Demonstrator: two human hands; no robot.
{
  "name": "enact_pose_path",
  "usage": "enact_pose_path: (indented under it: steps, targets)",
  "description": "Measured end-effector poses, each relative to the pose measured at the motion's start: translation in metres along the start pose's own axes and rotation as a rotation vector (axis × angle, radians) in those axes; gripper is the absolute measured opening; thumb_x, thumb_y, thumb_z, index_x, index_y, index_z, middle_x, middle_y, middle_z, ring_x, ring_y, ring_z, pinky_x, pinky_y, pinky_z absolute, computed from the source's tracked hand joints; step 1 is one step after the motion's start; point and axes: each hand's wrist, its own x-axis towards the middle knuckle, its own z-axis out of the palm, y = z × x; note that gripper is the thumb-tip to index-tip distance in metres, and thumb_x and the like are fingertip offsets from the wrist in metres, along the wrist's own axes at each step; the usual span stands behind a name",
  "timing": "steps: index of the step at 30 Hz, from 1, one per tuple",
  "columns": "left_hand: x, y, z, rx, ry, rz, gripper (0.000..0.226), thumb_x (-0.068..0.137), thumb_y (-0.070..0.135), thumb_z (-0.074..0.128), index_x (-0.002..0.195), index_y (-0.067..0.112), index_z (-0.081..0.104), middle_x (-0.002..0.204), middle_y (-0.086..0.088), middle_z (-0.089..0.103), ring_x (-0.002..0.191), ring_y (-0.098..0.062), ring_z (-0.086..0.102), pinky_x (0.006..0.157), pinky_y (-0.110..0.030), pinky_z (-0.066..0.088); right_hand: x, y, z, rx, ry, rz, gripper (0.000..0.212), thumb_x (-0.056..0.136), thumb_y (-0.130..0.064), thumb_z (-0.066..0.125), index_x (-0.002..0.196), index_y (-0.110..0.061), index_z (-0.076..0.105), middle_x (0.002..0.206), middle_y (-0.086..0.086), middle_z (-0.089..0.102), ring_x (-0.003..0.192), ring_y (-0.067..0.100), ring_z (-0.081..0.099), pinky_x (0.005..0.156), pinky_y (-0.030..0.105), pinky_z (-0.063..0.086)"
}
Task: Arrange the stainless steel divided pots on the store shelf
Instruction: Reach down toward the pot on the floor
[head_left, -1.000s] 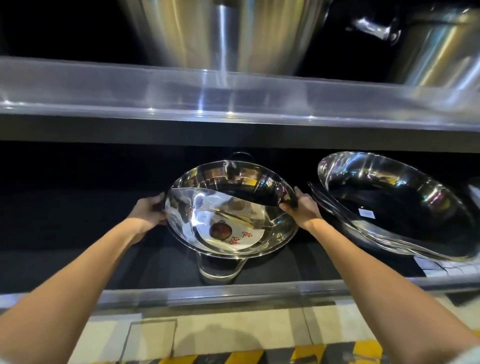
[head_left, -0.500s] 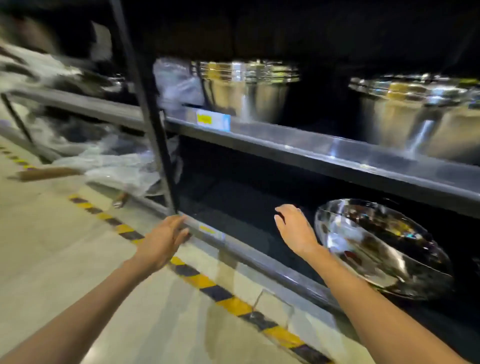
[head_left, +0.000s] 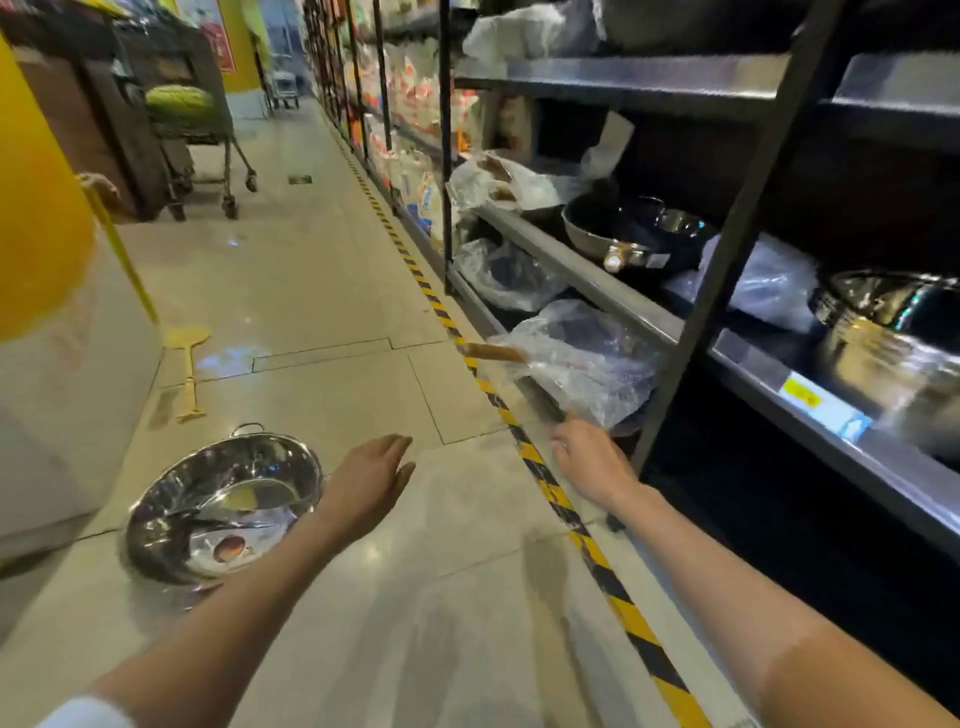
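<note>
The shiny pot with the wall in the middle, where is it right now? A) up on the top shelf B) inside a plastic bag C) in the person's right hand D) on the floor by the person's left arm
D. The divided pot sits on the floor tiles beside the left arm, and both the left hand and right hand are open and empty.

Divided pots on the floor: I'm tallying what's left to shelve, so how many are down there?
1. A stainless steel divided pot sits on the aisle floor, beside the left hand. More may lie outside the view.
</note>
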Motion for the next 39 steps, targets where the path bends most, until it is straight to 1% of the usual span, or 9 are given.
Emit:
enact_pose_path:
  steps: [3, 7, 11, 15, 18, 20, 23, 28, 39]
  targets:
    - [-0.011, -0.003, -0.056, 0.010, -0.018, -0.054, 0.041, 0.091, 0.021, 0.050, 0.126, 0.000, 0.049, 0.128, -0.022, 0.057, 0.115, -0.033, 0.056, 0.101, -0.040, 0.044, 0.011, -0.057, -0.025, 0.006, -0.122, -0.013, 0.025, 0.092, -0.010, 0.041, 0.073, -0.009, 0.058, 0.098, 0.018, 0.065, 0.096, 0.032, 0.060, 0.084, 0.040, 0.047]
    - [-0.036, -0.011, -0.149, 0.023, -0.049, -0.197, 0.037, 0.088, 0.019, 0.054, 0.122, 0.002, 0.054, 0.124, -0.020, 0.061, 0.109, -0.033, 0.061, 0.094, -0.042, 0.050, 0.017, -0.135, -0.071, 0.008, -0.183, -0.036, 0.025, 0.093, -0.014, 0.041, 0.106, -0.006, 0.062, 0.113, 0.014, 0.064, 0.107, 0.030, 0.058, 0.085, 0.035, 0.047]
    - [-0.075, -0.033, -0.255, 0.036, -0.132, -0.372, 0.038, 0.090, 0.023, 0.045, 0.127, 0.013, 0.048, 0.130, -0.011, 0.058, 0.114, -0.027, 0.056, 0.096, -0.037, 0.047, 0.008, -0.216, -0.112, 0.003, -0.280, -0.063, 0.036, 0.097, -0.018, 0.038, 0.131, -0.013, 0.048, 0.137, 0.006, 0.051, 0.127, 0.021, 0.046, 0.103, 0.030, 0.039]
    - [-0.111, -0.065, -0.345, 0.125, -0.055, -0.449, 0.038, 0.084, 0.026, 0.045, 0.120, 0.017, 0.052, 0.116, -0.008, 0.068, 0.104, -0.021, 0.062, 0.087, -0.030, 0.050, 0.008, -0.287, -0.131, 0.021, -0.371, -0.112, 0.046, 0.098, -0.019, 0.037, 0.143, -0.014, 0.030, 0.150, 0.004, 0.033, 0.138, 0.018, 0.030, 0.112, 0.031, 0.033]
    - [-0.122, -0.096, -0.383, 0.223, -0.018, -0.466, 0.037, 0.074, 0.032, 0.039, 0.107, 0.016, 0.049, 0.093, -0.006, 0.074, 0.091, -0.016, 0.058, 0.081, -0.029, 0.037, 0.017, -0.327, -0.129, 0.016, -0.377, -0.151, 0.048, 0.098, -0.018, 0.037, 0.144, -0.014, 0.024, 0.153, 0.004, 0.026, 0.140, 0.020, 0.026, 0.114, 0.032, 0.029]
    - [-0.122, -0.119, -0.395, 0.261, -0.049, -0.487, 0.035, 0.077, 0.027, 0.052, 0.109, 0.012, 0.053, 0.099, -0.009, 0.073, 0.091, -0.023, 0.067, 0.081, -0.026, 0.043, 0.027, -0.348, -0.121, 0.006, -0.377, -0.166, 0.050, 0.098, -0.018, 0.037, 0.145, -0.014, 0.022, 0.154, 0.005, 0.025, 0.141, 0.020, 0.025, 0.115, 0.031, 0.026]
    - [-0.114, -0.154, -0.394, 0.194, -0.132, -0.550, 0.044, 0.074, 0.014, 0.071, 0.114, 0.004, 0.059, 0.114, -0.018, 0.067, 0.102, -0.033, 0.065, 0.085, -0.043, 0.053, 0.047, -0.372, -0.104, -0.008, -0.396, -0.167, 0.050, 0.098, -0.018, 0.037, 0.145, -0.012, 0.021, 0.154, 0.006, 0.025, 0.141, 0.020, 0.025, 0.114, 0.028, 0.024]
    - [-0.089, -0.231, -0.381, 0.161, -0.247, -0.569, 0.051, 0.093, 0.027, 0.041, 0.140, 0.011, 0.029, 0.149, -0.010, 0.035, 0.135, -0.025, 0.036, 0.111, -0.040, 0.032, 0.099, -0.408, -0.060, -0.020, -0.417, -0.106, 0.052, 0.099, -0.016, 0.034, 0.148, -0.016, 0.016, 0.157, 0.006, 0.018, 0.144, 0.021, 0.018, 0.117, 0.032, 0.023]
    - [-0.022, -0.386, -0.299, 0.037, -0.333, -0.668, 0.053, 0.095, 0.030, 0.035, 0.142, 0.013, 0.017, 0.151, -0.007, 0.029, 0.134, -0.019, 0.035, 0.110, -0.030, 0.036, 0.212, -0.417, 0.092, -0.004, -0.510, 0.033, 0.050, 0.099, -0.019, 0.033, 0.146, -0.015, 0.017, 0.154, 0.007, 0.023, 0.141, 0.022, 0.024, 0.115, 0.031, 0.026]
